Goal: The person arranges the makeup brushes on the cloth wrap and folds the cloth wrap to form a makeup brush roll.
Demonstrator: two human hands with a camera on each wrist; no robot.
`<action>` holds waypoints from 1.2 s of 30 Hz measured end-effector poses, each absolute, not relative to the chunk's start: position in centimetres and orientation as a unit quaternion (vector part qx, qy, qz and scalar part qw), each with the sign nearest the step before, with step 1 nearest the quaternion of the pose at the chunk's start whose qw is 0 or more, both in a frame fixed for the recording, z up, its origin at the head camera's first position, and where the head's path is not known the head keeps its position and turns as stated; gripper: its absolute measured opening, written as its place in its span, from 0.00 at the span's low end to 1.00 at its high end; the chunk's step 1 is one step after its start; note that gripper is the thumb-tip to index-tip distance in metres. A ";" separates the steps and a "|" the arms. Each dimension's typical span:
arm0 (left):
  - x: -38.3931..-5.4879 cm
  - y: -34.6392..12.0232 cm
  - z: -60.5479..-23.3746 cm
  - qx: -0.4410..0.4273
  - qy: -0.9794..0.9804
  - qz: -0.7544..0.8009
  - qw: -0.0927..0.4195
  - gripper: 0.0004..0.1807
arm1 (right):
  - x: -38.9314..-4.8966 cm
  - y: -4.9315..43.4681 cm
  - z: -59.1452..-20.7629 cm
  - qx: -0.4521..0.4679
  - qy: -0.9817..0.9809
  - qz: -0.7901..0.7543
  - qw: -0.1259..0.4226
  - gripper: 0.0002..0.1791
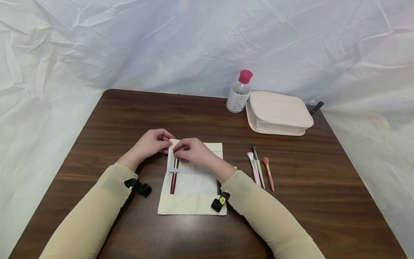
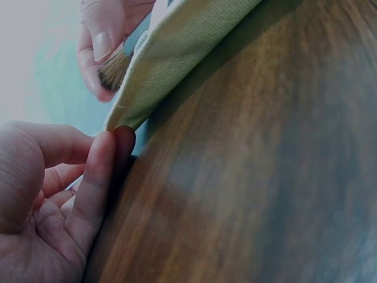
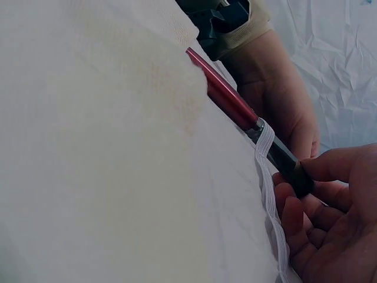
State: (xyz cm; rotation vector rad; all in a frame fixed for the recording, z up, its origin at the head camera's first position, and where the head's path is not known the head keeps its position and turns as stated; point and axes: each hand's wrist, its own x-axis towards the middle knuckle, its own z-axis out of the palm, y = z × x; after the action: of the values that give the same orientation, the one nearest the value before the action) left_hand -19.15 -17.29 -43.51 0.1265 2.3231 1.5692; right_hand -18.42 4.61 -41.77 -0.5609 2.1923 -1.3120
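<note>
A cream fabric brush roll (image 1: pixel 191 205) lies unfolded on the table, with a white elastic band (image 3: pixel 264 154) across its middle. My left hand (image 1: pixel 151 144) pinches the roll's upper left corner, thumb and finger on the cloth edge. A makeup brush with a red handle (image 1: pixel 173 182) runs beneath the elastic at the left side, its lower end at the bottom flap. My right hand (image 1: pixel 196 154) pinches this brush near its head, between thumb and fingers. Brown bristles (image 2: pixel 113 72) show beside the right fingers in the left wrist view. A dark handle (image 1: pixel 219 187) sits at the roll's right side, partly hidden by my right arm.
Right of the roll lie a pink-handled brush (image 1: pixel 254 174), a pale-handled brush (image 1: pixel 260 174) and a brown-headed brush (image 1: pixel 269 174). Behind them stand a red-capped bottle (image 1: pixel 237 99) and a cream zipped case (image 1: pixel 279 113), with a black stick-like object (image 1: pixel 317 108) beside it.
</note>
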 end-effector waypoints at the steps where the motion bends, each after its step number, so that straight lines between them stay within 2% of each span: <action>1: -19.2 -17.3 -43.5 0.045 0.816 0.551 0.167 0.14 | -18.4 4.6 -41.7 -0.208 0.809 -0.484 0.260 0.07; 36: -19.3 -17.2 -44.0 0.044 0.829 0.535 0.154 0.12 | -17.8 4.4 -42.2 -0.277 0.812 -0.442 0.263 0.07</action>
State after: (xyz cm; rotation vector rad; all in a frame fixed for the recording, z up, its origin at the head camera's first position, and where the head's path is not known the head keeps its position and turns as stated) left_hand -19.27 -17.25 -43.95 0.1247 2.3767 1.5345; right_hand -17.79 4.41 -42.24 -0.7492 2.1958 -1.1951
